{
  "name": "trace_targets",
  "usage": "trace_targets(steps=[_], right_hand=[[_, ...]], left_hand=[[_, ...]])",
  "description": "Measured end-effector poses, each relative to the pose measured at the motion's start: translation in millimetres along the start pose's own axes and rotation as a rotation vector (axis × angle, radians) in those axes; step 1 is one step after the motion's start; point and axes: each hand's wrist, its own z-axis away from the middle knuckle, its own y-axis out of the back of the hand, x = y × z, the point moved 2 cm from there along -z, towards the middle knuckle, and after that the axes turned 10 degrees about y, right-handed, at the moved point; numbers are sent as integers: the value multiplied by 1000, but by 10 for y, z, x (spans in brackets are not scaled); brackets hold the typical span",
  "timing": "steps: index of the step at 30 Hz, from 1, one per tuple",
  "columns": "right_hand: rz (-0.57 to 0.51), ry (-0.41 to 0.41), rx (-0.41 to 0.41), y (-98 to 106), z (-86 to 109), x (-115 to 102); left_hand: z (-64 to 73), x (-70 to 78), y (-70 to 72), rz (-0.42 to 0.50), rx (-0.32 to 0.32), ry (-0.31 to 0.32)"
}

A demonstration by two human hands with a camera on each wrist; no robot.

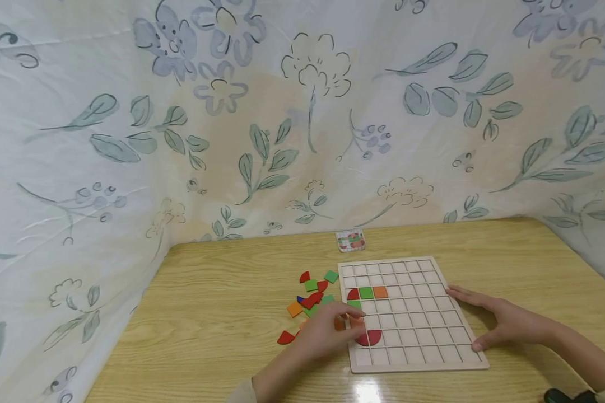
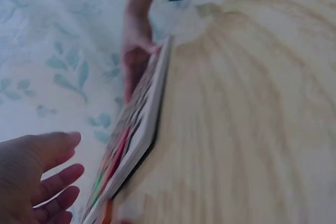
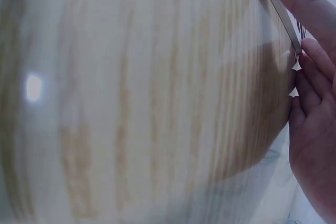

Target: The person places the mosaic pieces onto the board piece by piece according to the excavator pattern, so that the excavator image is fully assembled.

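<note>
A pale wooden grid board [image 1: 418, 336] lies on the table. Its upper left part holds a red quarter circle [image 1: 353, 294], a green square [image 1: 366, 293] and an orange square [image 1: 380, 292] in a row. Lower down sit red quarter-circle pieces [image 1: 375, 337]. My left hand [image 1: 327, 327] hovers over the board's left edge, partly covering the pieces there; in the left wrist view its fingers [image 2: 60, 182] are loosely bent with nothing between them. Along the board's right edge rests my right hand [image 1: 509, 319], thumb and fingers spread apart and touching the rim.
Left of the board lies a loose pile of coloured pieces, among them an orange square [image 1: 294, 309] and a red quarter circle [image 1: 285, 337]. A small printed card [image 1: 350, 240] lies behind the board, near the flowered cloth [image 1: 312, 140]. Something dark [image 1: 567, 396] shows at the bottom right.
</note>
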Motion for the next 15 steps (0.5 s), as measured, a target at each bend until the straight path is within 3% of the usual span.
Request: trace_targets(steps=[3,6,12,15], right_hand=[[-2,-3,3,-1,4,0],[1,1,-1,-3,0,1],[11,24,-7,1,-1,0],[5,12,-9,-4,6,4]], left_hand=[[36,-70,122,30,50,-1],[80,-164,229,61,97,42],[176,-348,369,168,117,144],[238,-423,416,173,137,193]])
